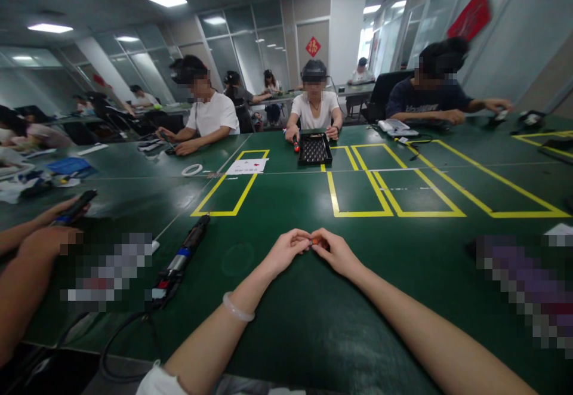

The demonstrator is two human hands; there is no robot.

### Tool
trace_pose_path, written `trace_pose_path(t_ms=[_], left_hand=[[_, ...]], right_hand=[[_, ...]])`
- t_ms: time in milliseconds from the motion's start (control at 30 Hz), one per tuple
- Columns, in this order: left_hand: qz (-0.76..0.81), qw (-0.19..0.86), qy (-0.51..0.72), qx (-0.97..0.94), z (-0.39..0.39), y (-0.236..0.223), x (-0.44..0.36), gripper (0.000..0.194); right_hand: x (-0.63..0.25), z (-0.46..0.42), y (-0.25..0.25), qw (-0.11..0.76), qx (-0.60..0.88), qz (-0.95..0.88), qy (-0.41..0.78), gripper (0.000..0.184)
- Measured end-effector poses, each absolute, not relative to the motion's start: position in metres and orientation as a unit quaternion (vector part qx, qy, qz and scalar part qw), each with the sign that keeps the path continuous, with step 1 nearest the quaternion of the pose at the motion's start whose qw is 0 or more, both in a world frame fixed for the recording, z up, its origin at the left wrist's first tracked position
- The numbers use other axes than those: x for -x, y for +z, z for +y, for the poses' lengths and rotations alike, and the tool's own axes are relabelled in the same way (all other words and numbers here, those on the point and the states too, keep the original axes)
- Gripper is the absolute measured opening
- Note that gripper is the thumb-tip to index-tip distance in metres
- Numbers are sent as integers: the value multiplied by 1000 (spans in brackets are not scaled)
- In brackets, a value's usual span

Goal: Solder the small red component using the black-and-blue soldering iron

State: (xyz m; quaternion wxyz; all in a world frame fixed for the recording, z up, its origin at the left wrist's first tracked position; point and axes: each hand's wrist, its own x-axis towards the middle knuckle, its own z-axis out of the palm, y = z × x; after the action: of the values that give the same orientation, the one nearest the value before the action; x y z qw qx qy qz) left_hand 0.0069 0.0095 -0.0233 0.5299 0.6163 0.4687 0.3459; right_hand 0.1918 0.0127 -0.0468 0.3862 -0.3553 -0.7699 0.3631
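Observation:
Above the green table point(286, 299), my left hand point(290, 250) and my right hand point(335, 252) meet fingertip to fingertip. Between them is a small orange and grey piece point(314, 241), too small and too covered by fingers to name. Both hands are closed in a pinch around it. A pale bangle point(238, 307) circles my left wrist. To the left of my left hand lies a long black tool with a silver and blue band point(181, 261), its cable running toward the near edge.
Across the table a person holds a red-tipped tool point(296, 144) beside a black tray point(315, 160) of small parts. Yellow tape outlines point(362, 214) mark the tabletop. A white tape roll point(192, 169) and a paper sheet point(248, 166) lie farther left. Another person's arms point(38, 258) reach in at left.

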Motion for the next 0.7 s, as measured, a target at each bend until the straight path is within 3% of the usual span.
trace_pose_path(t_ms=[133, 300, 500, 700], left_hand=[[469, 487, 352, -647, 6, -21, -8, 22], [460, 435, 369, -681, 3, -22, -8, 18], [456, 367, 367, -723, 0, -22, -10, 14], [504, 241, 289, -777, -23, 10, 20, 41]], right_hand=[[-191, 13, -45, 398, 360, -746, 394, 20], [-191, 13, -40, 391, 379, -734, 405, 11], [-191, 14, -42, 391, 377, -736, 406, 15], [-194, 16, -44, 370, 372, -750, 403, 13]])
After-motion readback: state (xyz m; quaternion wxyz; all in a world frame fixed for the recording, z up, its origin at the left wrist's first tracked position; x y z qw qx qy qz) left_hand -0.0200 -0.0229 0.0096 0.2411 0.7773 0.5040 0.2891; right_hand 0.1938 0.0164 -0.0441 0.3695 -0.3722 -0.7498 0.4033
